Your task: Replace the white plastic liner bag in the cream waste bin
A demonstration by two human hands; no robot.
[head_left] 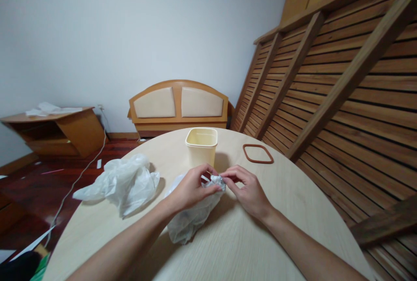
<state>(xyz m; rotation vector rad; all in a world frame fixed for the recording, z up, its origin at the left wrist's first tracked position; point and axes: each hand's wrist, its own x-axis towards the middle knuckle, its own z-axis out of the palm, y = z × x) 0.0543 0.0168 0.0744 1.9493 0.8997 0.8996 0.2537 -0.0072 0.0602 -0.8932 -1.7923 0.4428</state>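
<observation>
My left hand [190, 190] and my right hand [246, 190] meet over the middle of a round pale wooden table [260, 237]. Both pinch the bunched top of a thin clear plastic bag [192, 218] that lies on the table under my left hand. The fingers of both hands are closed on the crumpled plastic. Just beyond my hands stands a small cream plastic bin [201, 146], upright and with nothing visible inside.
A second crumpled clear plastic bag [122, 183] lies at the table's left. A brown square ring [258, 153] rests to the right of the bin. A slatted wooden bed frame [342, 81] leans at the right. A headboard [178, 105] and a low cabinet [55, 131] stand by the wall.
</observation>
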